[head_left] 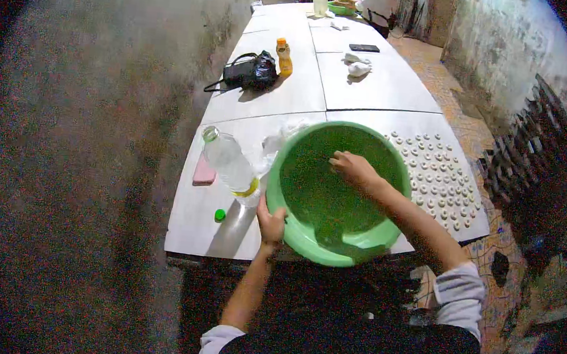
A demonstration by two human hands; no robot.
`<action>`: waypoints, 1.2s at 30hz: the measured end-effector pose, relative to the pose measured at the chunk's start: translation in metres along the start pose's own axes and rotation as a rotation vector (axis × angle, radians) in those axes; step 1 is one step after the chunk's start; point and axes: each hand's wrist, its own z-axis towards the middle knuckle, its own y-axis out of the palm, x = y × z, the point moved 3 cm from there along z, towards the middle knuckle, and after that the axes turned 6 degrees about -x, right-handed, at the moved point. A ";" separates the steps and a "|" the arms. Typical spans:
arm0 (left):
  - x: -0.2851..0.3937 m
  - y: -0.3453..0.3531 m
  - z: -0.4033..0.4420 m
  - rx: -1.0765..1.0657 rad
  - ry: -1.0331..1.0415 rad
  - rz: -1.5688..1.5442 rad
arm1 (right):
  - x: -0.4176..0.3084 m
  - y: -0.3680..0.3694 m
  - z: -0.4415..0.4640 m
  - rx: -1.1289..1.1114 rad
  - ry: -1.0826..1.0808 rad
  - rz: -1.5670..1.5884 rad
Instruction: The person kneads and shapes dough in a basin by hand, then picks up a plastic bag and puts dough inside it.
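A large green basin (320, 256) stands at the near edge of the white table, tipped somewhat, with dark shadow or contents inside that I cannot make out. My left hand (270, 227) grips its lower left rim, thumb over the edge. Over the inside of the basin is my right hand (353, 169), its fingers drawn together; whatever they hold, if anything, is hidden. Just left of the basin, a clear plastic bottle (227, 162) without its cap has a yellow band near the base. A green cap (220, 215) lies near it.
Rows of small pale ring-shaped pieces (433, 189) cover the table's right side. A pink object (204, 170) lies behind the bottle. Farther off are a black bag (251, 72), an orange-capped bottle (284, 58), a dark phone-like slab (364, 48) and crumpled white bundles (358, 69). Someone in white (378, 3) is at the far end.
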 end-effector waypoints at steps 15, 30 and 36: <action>0.016 0.003 -0.003 0.106 0.213 0.027 | -0.031 0.091 -0.073 -0.053 0.022 -0.085; -0.007 -0.013 -0.005 0.121 0.058 0.027 | -0.053 0.100 -0.052 -0.376 0.018 0.430; -0.017 -0.020 -0.010 0.150 0.195 -0.014 | -0.024 0.053 -0.073 -0.579 -0.146 0.049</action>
